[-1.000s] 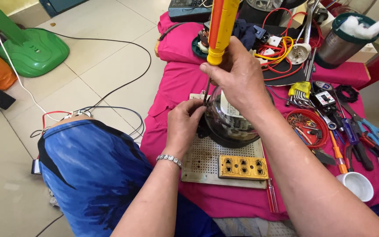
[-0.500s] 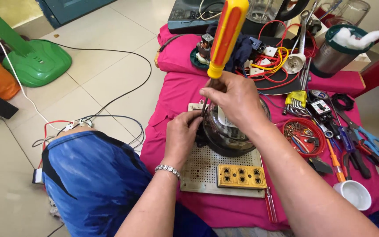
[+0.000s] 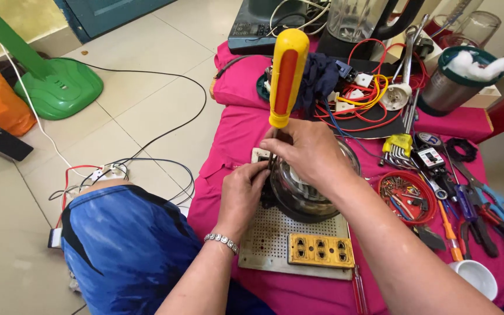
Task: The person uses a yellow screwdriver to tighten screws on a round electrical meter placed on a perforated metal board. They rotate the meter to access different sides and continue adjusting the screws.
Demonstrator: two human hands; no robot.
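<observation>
My right hand grips a screwdriver with a yellow and orange handle, held upright with its shaft pointing down between both hands. My left hand rests its fingers on the left side of a round dark appliance body with a clear dome, pinching near a small white part by the screwdriver tip. The tip itself is hidden by my fingers. The appliance stands on a perforated white board with a yellow socket block.
A pink cloth covers the low work surface. Right of the appliance are a red lid of small screws, pliers, scissors and a white cup. Wires, a bulb socket and blender jars lie behind. Cables, a green fan base are on the floor.
The view has shifted slightly and the screwdriver handle now stands more upright. Both hands stay on the appliance in about the same place.
</observation>
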